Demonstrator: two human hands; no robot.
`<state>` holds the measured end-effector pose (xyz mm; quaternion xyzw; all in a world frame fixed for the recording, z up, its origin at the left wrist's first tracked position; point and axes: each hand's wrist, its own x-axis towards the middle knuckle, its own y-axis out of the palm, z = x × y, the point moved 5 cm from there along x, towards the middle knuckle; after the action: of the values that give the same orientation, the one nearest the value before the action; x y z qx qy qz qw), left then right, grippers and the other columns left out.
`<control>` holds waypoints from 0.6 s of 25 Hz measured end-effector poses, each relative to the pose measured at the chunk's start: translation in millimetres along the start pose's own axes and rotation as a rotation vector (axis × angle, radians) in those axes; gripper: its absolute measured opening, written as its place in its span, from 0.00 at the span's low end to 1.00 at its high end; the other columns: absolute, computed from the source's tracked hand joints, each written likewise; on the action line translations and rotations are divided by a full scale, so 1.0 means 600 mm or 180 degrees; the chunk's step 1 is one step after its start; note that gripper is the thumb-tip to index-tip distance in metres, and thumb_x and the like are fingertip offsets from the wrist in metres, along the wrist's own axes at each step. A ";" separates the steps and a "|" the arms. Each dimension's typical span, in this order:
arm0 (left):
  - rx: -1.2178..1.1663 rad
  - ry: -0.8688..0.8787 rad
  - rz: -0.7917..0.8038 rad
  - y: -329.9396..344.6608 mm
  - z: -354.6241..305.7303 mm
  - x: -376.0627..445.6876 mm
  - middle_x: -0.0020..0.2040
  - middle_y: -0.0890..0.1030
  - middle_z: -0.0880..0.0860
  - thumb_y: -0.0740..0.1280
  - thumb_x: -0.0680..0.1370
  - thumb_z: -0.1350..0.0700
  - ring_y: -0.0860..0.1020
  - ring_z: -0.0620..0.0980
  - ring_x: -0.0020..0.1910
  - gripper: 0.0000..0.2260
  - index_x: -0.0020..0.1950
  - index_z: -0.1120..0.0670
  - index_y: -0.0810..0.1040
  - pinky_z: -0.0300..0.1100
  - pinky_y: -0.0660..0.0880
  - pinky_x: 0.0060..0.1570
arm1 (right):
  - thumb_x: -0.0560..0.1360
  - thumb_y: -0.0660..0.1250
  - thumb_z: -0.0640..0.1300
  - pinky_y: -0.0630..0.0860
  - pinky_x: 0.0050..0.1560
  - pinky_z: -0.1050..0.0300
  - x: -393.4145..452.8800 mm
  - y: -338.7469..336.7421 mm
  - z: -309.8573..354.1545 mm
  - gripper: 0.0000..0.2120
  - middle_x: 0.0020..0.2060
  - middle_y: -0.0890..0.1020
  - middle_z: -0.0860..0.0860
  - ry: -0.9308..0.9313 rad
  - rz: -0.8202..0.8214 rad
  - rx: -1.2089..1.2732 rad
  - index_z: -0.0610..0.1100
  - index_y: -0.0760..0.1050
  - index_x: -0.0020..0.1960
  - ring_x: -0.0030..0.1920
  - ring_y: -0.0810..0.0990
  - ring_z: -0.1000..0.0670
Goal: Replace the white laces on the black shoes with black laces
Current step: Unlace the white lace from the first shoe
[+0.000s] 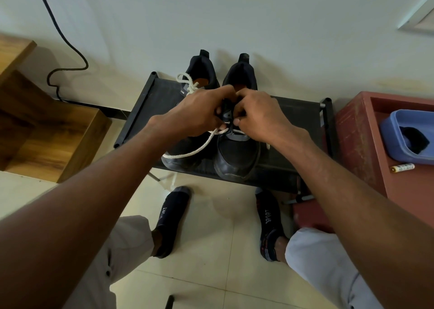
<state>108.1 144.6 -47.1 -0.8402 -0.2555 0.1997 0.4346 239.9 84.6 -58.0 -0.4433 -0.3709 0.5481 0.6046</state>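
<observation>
— Nearest us, our socked feet (pixel 172 221) on the tiled floor.

— Ahead, our left hand (pixel 199 111) and right hand (pixel 260 113) meet, fingers curled, pinching the white lace (pixel 195 152) on the right black shoe (pixel 237 153) atop the black rack (pixel 145 102).

— The left shoe (pixel 202 78) sits beside it, laced white.

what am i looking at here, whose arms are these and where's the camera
There is no machine here: a person wears one camera on the head, looking down at their own arms. The left hand and right hand both work at the white lace of the right-side black shoe, fingers curled at its tongue. The left-side black shoe beside it has its white lace tied. Both stand on a low black rack. A blue tub sits on the red shelf to the right.
</observation>
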 end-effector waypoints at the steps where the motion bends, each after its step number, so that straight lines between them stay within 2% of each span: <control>1: 0.0050 0.0029 -0.0003 0.000 0.000 0.000 0.45 0.80 0.50 0.77 0.75 0.60 0.80 0.49 0.44 0.22 0.64 0.47 0.74 0.52 0.79 0.47 | 0.78 0.73 0.44 0.69 0.55 0.58 0.003 0.005 -0.002 0.08 0.68 0.79 0.52 0.0012 -0.0013 -0.0065 0.46 0.85 0.57 0.63 0.78 0.47; 4: 0.0283 0.0088 -0.0027 0.002 -0.001 0.004 0.45 0.80 0.50 0.76 0.76 0.58 0.80 0.52 0.45 0.17 0.59 0.48 0.74 0.53 0.78 0.45 | 0.80 0.69 0.45 0.68 0.51 0.57 0.008 0.014 -0.006 0.14 0.64 0.81 0.50 0.0124 0.0035 -0.0039 0.45 0.80 0.65 0.60 0.79 0.47; 7: 0.0311 0.0060 -0.0030 0.002 0.004 0.009 0.44 0.79 0.50 0.77 0.75 0.57 0.80 0.53 0.45 0.16 0.54 0.46 0.71 0.51 0.77 0.43 | 0.82 0.67 0.44 0.68 0.49 0.56 0.005 0.011 0.002 0.12 0.64 0.80 0.49 0.0069 0.0090 -0.0074 0.43 0.80 0.64 0.58 0.79 0.48; 9: 0.0284 0.0106 -0.0027 0.005 0.004 0.011 0.44 0.79 0.49 0.76 0.75 0.58 0.80 0.53 0.46 0.16 0.54 0.45 0.72 0.50 0.76 0.43 | 0.81 0.69 0.42 0.71 0.51 0.55 0.000 0.009 0.004 0.12 0.65 0.80 0.49 0.0021 0.0135 -0.0042 0.43 0.80 0.64 0.59 0.79 0.47; 11: 0.0325 0.0197 0.0008 0.007 0.003 0.013 0.47 0.79 0.49 0.76 0.75 0.59 0.78 0.52 0.48 0.16 0.58 0.45 0.77 0.50 0.74 0.46 | 0.78 0.74 0.41 0.77 0.57 0.54 -0.003 0.000 -0.001 0.15 0.62 0.81 0.50 0.0167 0.0104 0.0217 0.45 0.81 0.64 0.57 0.81 0.48; 13: 0.0293 0.0173 0.0032 0.006 0.004 0.013 0.47 0.80 0.50 0.76 0.75 0.59 0.77 0.51 0.47 0.14 0.58 0.46 0.81 0.52 0.76 0.47 | 0.74 0.77 0.39 0.80 0.59 0.51 -0.006 -0.008 -0.003 0.15 0.58 0.84 0.52 0.0321 0.0067 0.0499 0.47 0.83 0.60 0.53 0.83 0.50; 15: 0.0220 0.0138 0.0009 0.002 0.006 0.014 0.45 0.81 0.50 0.75 0.75 0.60 0.78 0.49 0.45 0.11 0.54 0.46 0.82 0.53 0.78 0.47 | 0.73 0.78 0.36 0.81 0.58 0.53 -0.008 -0.013 -0.001 0.10 0.56 0.85 0.54 0.0359 0.0005 0.0604 0.48 0.85 0.50 0.51 0.83 0.52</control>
<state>113.1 151.1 -51.0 -0.8292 -0.2378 0.1908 0.4686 242.6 79.4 -50.6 -0.4146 -0.2824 0.5553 0.6633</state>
